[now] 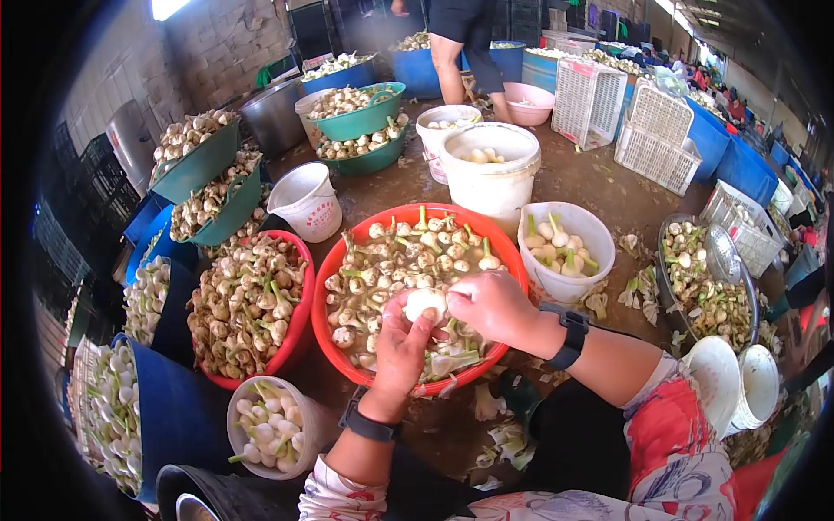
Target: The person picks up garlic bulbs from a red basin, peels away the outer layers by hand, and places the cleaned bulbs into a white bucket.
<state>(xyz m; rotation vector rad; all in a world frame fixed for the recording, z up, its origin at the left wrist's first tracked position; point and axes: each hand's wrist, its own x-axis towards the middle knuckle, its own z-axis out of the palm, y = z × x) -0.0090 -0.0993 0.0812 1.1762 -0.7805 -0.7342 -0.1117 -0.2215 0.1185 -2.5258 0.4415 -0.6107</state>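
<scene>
A white garlic bulb [426, 303] is gripped in the closed fingers of my left hand [403, 347], above a red basin [323, 304]. At the bulb's right side, my right hand [495, 306] is closed in a pinch. Whatever its fingertips hold is hidden. Below both hands, many garlic bulbs [417, 252] with brownish skins and short stems sit in murky water in the basin. Peeled-off leaves and skins [447, 360] lie near its front edge.
Left stand a red tub of unpeeled garlic [248, 304] and a bucket of white bulbs [269, 427]. Behind the basin are a white bucket [491, 187] and a bowl of peeled garlic [563, 247]. A metal pan [708, 282] sits right. A person [460, 52] stands at the back.
</scene>
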